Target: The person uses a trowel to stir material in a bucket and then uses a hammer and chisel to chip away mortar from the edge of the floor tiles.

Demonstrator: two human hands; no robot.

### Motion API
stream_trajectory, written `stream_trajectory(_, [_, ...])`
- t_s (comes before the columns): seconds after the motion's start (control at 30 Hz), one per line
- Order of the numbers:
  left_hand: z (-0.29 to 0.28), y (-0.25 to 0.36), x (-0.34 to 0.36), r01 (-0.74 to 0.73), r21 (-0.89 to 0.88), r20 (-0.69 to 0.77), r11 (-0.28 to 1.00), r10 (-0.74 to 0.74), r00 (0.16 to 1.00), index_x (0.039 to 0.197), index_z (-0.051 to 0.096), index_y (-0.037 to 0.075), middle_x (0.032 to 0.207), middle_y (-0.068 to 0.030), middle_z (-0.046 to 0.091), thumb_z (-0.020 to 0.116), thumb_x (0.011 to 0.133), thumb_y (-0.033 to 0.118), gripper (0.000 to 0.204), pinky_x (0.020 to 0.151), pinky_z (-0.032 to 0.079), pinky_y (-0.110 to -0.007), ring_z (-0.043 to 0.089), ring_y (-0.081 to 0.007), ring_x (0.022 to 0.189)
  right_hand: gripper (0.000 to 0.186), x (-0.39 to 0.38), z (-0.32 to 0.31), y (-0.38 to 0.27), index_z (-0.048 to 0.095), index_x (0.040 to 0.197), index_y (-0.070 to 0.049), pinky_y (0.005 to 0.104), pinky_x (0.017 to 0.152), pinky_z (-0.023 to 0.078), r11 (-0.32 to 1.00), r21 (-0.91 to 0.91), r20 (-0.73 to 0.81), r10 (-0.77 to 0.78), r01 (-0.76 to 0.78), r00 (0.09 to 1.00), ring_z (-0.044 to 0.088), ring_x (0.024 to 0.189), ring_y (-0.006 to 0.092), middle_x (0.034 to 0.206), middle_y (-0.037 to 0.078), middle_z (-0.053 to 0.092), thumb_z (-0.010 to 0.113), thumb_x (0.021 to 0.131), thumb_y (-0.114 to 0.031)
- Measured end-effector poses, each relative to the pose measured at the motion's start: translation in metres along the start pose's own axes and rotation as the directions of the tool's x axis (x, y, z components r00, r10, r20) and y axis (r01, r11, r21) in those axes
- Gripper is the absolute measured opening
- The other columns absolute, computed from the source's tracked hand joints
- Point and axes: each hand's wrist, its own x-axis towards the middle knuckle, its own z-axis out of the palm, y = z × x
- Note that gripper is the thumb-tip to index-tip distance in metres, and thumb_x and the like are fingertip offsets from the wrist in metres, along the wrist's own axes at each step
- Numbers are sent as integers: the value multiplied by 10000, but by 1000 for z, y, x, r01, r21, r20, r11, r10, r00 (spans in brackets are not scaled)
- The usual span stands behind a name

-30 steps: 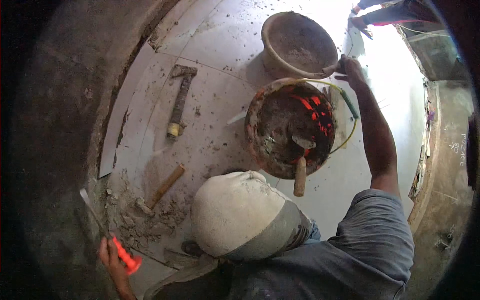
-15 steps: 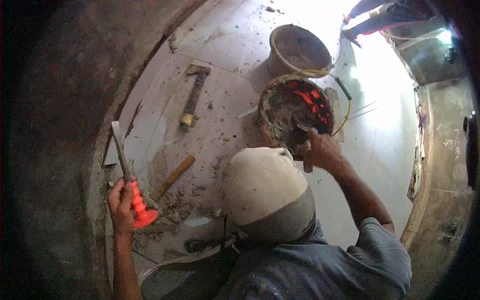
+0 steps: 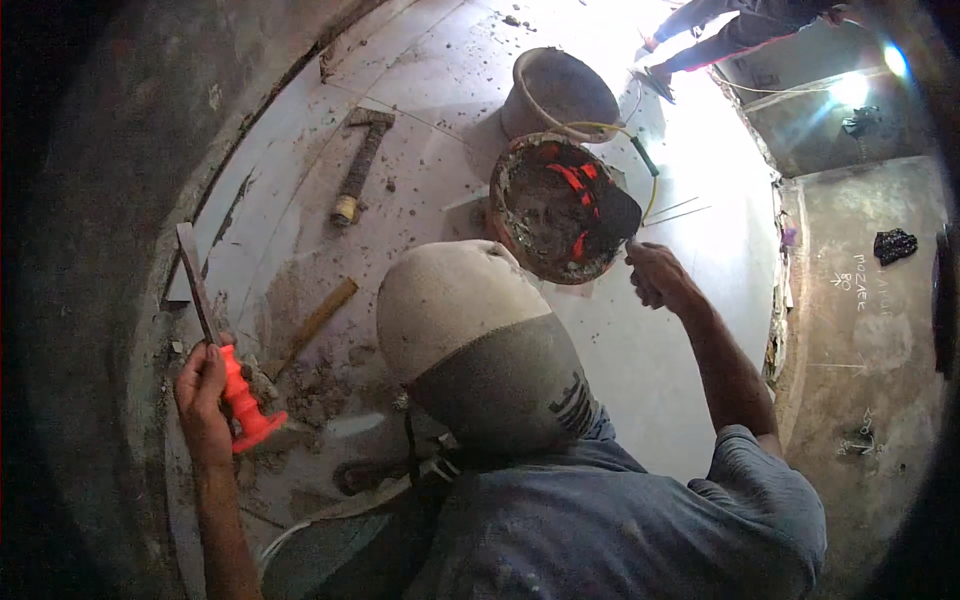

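My left hand (image 3: 203,400) comes in from the lower edge and is closed around a cold chisel (image 3: 240,395) with a ribbed orange-red grip and round hand guard. Its bare steel shaft points up and away, beside the grey wall at left. My right hand does not show. Right in front of me a co-worker in a pale cap (image 3: 455,320) and grey shirt (image 3: 610,530) bends low. The co-worker's right hand (image 3: 663,277) holds a trowel (image 3: 617,218) at the rim of a mortar-crusted tub (image 3: 505,225) with orange-red patches inside.
A second tub (image 3: 520,100) stands behind the first. A dusty hammer (image 3: 360,170) and a wooden handle (image 3: 320,322) lie on the pale, debris-strewn floor (image 3: 290,190). A yellow cable (image 3: 652,200) loops by the tubs. Another person's legs (image 3: 705,30) show at the far right.
The view has shifted, so floor items sit further left. The co-worker's hand has drawn the trowel from inside the tub to its right rim, and the cap has turned. My left hand keeps its hold.
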Motion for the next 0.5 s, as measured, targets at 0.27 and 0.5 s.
stream_trajectory(0.27, [18, 31, 5, 340, -147, 103, 929, -327, 939, 1189, 604, -33, 1004, -89, 633, 502, 1017, 273, 365, 942, 416, -319, 574, -148, 984, 462, -2, 76, 117, 592, 949, -49, 330, 359, 379, 509, 795, 461, -154, -330, 874, 482, 403, 175, 587, 40, 530, 482, 964, -497])
stream_trajectory(0.5, [9, -9, 7, 205, -60, 16, 977, -204, 979, 1162, 610, -29, 969, -53, 617, 509, 1014, 262, 341, 899, 435, -308, 566, -135, 915, 445, -26, 52, 220, 549, 954, -63, 335, 344, 373, 708, 638, 336, 98, -302, 937, 475, 420, 167, 593, 42, 504, 598, 907, -503])
